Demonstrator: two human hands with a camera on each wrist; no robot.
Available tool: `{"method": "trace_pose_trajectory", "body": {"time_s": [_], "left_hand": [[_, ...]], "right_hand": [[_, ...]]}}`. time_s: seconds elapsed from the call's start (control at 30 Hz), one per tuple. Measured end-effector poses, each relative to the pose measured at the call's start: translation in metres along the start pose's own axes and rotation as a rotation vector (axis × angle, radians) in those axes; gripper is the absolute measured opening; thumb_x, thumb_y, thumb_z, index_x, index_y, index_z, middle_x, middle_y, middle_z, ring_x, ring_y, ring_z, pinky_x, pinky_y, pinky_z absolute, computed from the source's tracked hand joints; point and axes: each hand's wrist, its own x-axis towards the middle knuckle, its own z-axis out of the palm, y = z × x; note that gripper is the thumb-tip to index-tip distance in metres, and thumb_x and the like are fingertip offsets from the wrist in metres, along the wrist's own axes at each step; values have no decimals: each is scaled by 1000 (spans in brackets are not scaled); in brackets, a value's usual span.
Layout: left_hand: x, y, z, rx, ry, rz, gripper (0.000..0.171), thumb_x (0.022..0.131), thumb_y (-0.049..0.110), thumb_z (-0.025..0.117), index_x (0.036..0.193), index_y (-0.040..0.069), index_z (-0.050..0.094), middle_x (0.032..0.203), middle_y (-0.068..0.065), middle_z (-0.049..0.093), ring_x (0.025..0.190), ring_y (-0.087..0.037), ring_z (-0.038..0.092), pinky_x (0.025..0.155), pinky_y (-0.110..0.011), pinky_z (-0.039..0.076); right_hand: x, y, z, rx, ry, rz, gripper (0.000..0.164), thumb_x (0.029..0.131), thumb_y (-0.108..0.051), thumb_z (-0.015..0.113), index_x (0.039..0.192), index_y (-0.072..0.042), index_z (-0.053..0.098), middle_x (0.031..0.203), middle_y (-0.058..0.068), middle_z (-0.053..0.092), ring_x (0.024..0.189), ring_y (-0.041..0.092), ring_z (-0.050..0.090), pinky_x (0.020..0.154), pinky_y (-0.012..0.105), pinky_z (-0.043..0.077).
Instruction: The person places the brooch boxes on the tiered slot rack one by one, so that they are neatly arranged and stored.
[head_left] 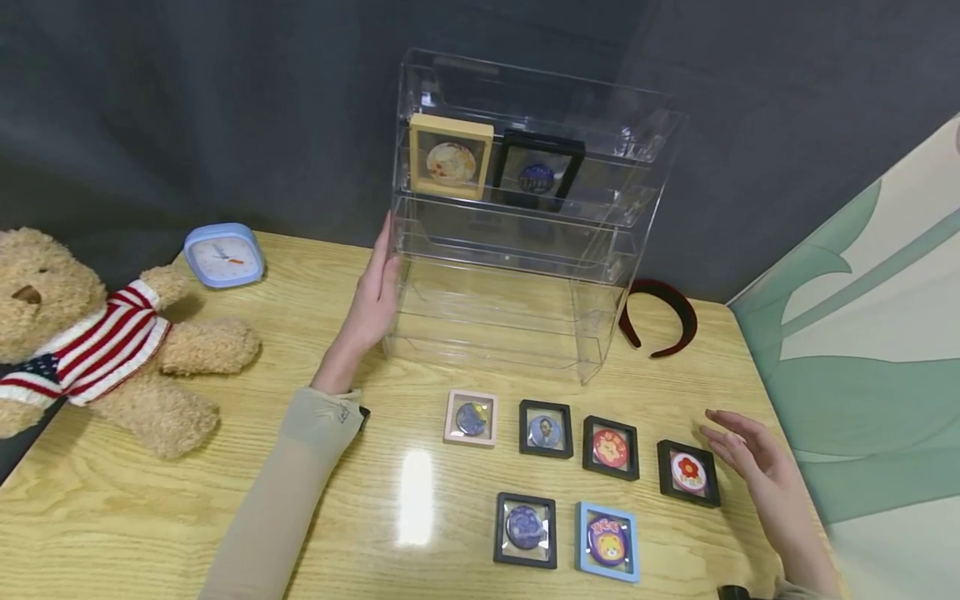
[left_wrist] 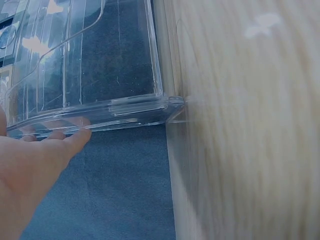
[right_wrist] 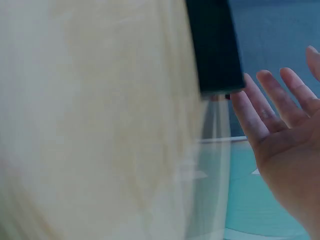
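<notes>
The clear display rack (head_left: 517, 223) was touched by the left hand (head_left: 375, 296), fingers straight; in front, the flower-badge frame (head_left: 688, 472) was flanked by the right hand (head_left: 765, 471), fingers spread, empty. By a push, the rack's yellow-framed badge (head_left: 451, 160) could be toppled.

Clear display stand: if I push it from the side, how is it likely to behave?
The clear display stand should be fairly stiff, since its panels hold straight edges. It could tip if pushed high, as it stands tall with the yellow frame and black frame on an upper tier. Those may slide, because the tiers look smooth.
</notes>
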Motion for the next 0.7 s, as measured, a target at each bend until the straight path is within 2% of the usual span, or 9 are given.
{"method": "trace_pose_trajectory", "body": {"time_s": [0.17,0.33,0.43,0.57,0.7], "left_hand": [[0,2,0,-3,3,9,57,117,5,25,170,-2,6,176,-20,11,162,-35,14,131,-33,13],[0,3,1,4,1,11,57,117,5,26,170,-3,7,176,-21,12,162,-35,14,130,-33,13],[2,-8,2,2,2,9,57,117,6,25,171,-1,6,177,-20,11,162,-35,14,131,-34,13],[5,-29,3,10,13,17,58,118,9,25,172,4,5,177,-14,11,162,-33,15,131,-36,13],[5,-35,3,32,24,36,60,118,14,27,174,12,6,178,-10,13,162,-29,17,130,-34,15]], "right_hand": [[-6,7,-5,-21,-23,17,40,114,4,40,153,14,42,152,-3,59,128,5,64,102,14,50],[-12,11,-8,-122,-53,52,43,113,4,45,155,11,44,151,-5,60,131,0,60,102,11,47],[-14,14,-9,-163,-90,64,47,110,7,51,156,8,44,150,-9,61,132,-3,57,102,9,45],[-16,16,-10,-100,-149,49,57,103,17,57,158,11,40,152,-7,61,136,-2,55,106,9,43],[-17,16,-11,-72,-205,40,69,96,23,63,159,12,37,153,-8,59,140,-4,49,110,8,37]]}}
